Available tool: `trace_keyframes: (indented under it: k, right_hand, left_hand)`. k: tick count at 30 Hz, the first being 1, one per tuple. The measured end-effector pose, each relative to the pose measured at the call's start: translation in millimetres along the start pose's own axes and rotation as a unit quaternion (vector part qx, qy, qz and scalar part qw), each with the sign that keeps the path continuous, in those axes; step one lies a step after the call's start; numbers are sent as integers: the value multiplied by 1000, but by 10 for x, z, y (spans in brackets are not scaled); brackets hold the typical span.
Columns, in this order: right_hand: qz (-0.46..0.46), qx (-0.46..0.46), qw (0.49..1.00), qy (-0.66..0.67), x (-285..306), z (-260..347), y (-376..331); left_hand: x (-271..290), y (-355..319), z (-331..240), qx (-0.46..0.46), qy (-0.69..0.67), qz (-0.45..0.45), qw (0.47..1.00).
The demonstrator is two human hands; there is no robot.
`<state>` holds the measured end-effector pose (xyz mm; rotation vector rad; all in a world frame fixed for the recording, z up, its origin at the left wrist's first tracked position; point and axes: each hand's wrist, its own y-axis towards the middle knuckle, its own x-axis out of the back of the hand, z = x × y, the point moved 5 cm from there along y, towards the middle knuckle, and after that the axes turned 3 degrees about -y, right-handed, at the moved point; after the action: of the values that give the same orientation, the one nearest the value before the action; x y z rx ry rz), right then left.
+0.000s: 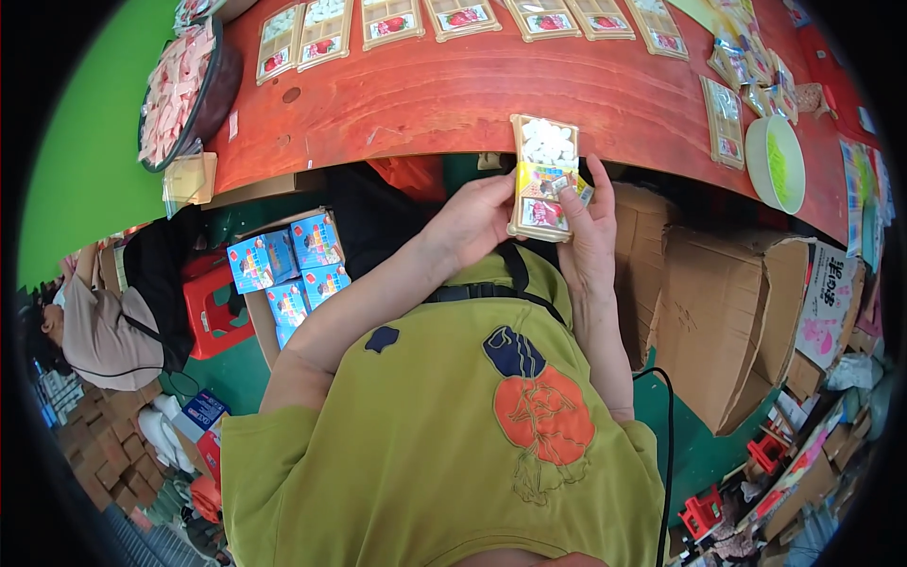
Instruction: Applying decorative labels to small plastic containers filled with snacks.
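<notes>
The held tray (536, 232) was between the left hand (482, 210) and the right hand (592, 231), near the edge of the table (425, 104). Small pieces (548, 142) lay in its far end, a packet (537, 178) across its middle. Beyond it, a row of trays (388, 26) lay on the table. Well left of it was a basin (215, 104); left, on its near side, a carton (265, 335) holding small boxes (316, 241). To its right lay a lone tray (726, 118), then a bowl (758, 163); right, on its near side, a cardboard box (709, 321).
</notes>
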<state>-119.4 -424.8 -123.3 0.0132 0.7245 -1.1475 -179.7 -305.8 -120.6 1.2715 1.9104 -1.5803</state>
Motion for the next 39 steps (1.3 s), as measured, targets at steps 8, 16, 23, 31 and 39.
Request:
trace_keyframes:
  k: [8, 16, 23, 31, 39]
  right_hand:
    - [14, 48, 997, -50, -120, 143, -87]
    - [31, 72, 988, -133, -130, 233, -121]
    - [76, 191, 955, -212, -90, 486, -191]
    - [258, 273, 812, -446, -280, 1146, -474]
    - [360, 271, 807, -381, -437, 1342, -505]
  left_hand:
    - [17, -64, -25, -94, 179, -102, 974]
    - [91, -283, -229, -75, 167, -44, 982]
    - [113, -263, -348, -72, 200, 14, 977]
    - [-431, -797, -773, -433, 581, 243, 645]
    - [-642, -1035, -632, -459, 622, 321, 547]
